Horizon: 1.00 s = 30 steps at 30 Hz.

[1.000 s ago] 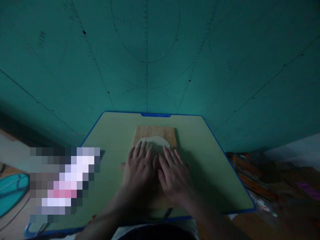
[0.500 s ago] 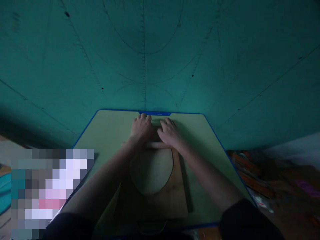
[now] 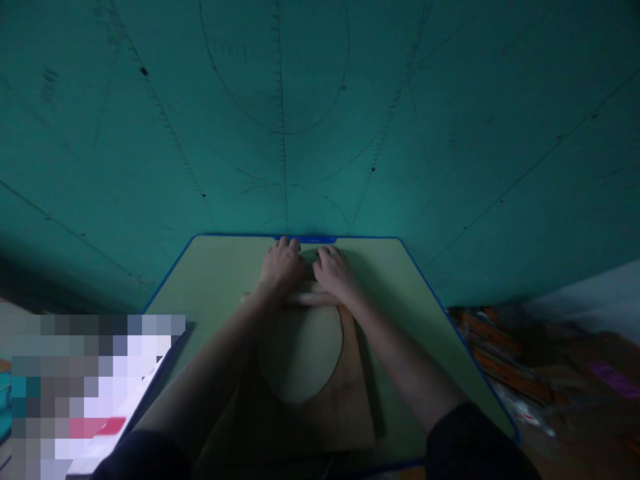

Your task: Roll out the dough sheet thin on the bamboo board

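A wooden board (image 3: 350, 400) lies on the table with a round, flat sheet of dough (image 3: 303, 353) on it. Across the far part of the sheet rests a pale rolling pin (image 3: 313, 299), partly hidden beneath my wrists. A pale strip shows just behind the pin. My left hand (image 3: 283, 263) reaches past the pin to the board's far end, fingers bent downward. Close beside it, my right hand (image 3: 333, 270) is curled the same way, thumb side inward. Both sets of fingertips are hidden, so what they grip is unclear.
The light tabletop (image 3: 400, 333) has a blue rim and stands against a green wall (image 3: 320, 153) with drawn lines. Wooden pieces and other clutter (image 3: 505, 360) lie on the floor at right. A blurred-out white item (image 3: 125, 380) sits at the left edge.
The view has tilted slightly upward, so everything sits lower. My hands have shifted a little nearer the rolling pin, and a pale strip now shows behind it.
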Each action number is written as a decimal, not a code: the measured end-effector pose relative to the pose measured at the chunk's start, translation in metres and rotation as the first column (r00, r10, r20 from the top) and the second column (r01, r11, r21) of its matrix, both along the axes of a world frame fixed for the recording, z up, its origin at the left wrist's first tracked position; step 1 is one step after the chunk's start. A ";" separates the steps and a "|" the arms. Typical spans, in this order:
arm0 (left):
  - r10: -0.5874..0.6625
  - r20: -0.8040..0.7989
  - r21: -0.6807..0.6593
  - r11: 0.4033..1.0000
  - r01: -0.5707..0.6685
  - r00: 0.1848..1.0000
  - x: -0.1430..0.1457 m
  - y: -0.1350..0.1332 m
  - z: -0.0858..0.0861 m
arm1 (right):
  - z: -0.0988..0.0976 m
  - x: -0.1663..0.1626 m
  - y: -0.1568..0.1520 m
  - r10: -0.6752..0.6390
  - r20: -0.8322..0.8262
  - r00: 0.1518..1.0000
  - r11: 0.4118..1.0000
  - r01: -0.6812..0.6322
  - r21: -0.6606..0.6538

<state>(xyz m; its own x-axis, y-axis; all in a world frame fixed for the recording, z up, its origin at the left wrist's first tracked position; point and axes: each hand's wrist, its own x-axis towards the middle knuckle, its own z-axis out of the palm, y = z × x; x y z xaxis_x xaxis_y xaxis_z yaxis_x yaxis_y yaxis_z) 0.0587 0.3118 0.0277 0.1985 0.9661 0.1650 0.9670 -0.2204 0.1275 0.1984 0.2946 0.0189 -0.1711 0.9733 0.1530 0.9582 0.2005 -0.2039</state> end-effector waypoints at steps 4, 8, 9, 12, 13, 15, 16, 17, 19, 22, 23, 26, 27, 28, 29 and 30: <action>-0.022 -0.006 0.029 0.999 0.022 1.000 -0.007 -0.040 -0.003 | 0.001 -0.002 -0.038 0.022 0.006 1.000 1.000 -0.022 -0.012; -0.069 -0.004 0.081 0.994 0.069 0.998 -0.015 -0.078 -0.008 | 0.001 -0.004 -0.080 0.039 0.024 0.999 0.999 -0.039 0.003; -0.080 -0.004 0.090 0.993 0.080 0.997 -0.017 -0.090 -0.010 | 0.001 -0.004 -0.092 0.049 0.024 0.999 0.999 -0.050 0.021; -0.131 -0.009 0.155 0.979 0.131 0.991 -0.023 -0.131 -0.018 | -0.004 -0.004 -0.136 0.080 0.011 0.997 0.994 -0.081 0.072; -0.167 -0.016 0.183 0.969 0.167 0.986 -0.024 -0.147 -0.021 | -0.007 -0.003 -0.153 0.092 0.003 0.996 0.992 -0.092 0.087; -0.215 -0.015 0.207 0.955 0.213 0.977 -0.027 -0.176 -0.025 | -0.011 -0.001 -0.183 0.124 -0.004 0.992 0.986 -0.123 0.115; -0.219 -0.011 0.210 0.953 0.217 0.976 -0.028 -0.188 -0.026 | -0.013 0.000 -0.195 0.140 -0.004 0.990 0.982 -0.138 0.126; -0.219 -0.006 0.204 0.955 0.216 0.976 -0.028 -0.196 -0.026 | -0.015 0.001 -0.203 0.156 0.000 0.988 0.979 -0.154 0.133; -0.217 -0.002 0.172 0.962 0.214 0.976 -0.027 -0.199 -0.024 | -0.015 0.004 -0.206 0.178 0.011 0.984 0.975 -0.178 0.131; -0.172 -0.010 0.134 0.976 0.172 0.985 -0.021 -0.175 -0.019 | -0.010 0.006 -0.179 0.181 0.036 0.983 0.979 -0.183 0.089; -0.138 -0.012 0.130 0.982 0.139 0.990 -0.018 -0.162 -0.017 | -0.008 0.006 -0.165 0.172 0.045 0.984 0.982 -0.175 0.072; -0.069 0.007 0.093 0.993 0.069 0.998 -0.012 -0.116 -0.011 | -0.002 0.006 -0.117 0.150 0.066 0.987 0.987 -0.153 0.052; -0.067 0.025 0.082 0.994 0.065 0.997 -0.010 -0.102 -0.009 | 0.000 0.006 -0.102 0.144 0.066 0.987 0.988 -0.147 0.053; -0.073 0.044 0.084 0.994 0.069 0.996 -0.009 -0.088 -0.007 | 0.001 0.006 -0.088 0.135 0.058 0.989 0.989 -0.138 0.054; -0.079 0.061 0.094 0.993 0.073 0.995 -0.009 -0.076 -0.006 | 0.001 0.006 -0.075 0.124 0.046 0.991 0.991 -0.126 0.054; -0.081 0.070 0.106 0.992 0.073 0.994 -0.008 -0.064 -0.005 | 0.001 0.007 -0.063 0.111 0.029 0.993 0.992 -0.112 0.054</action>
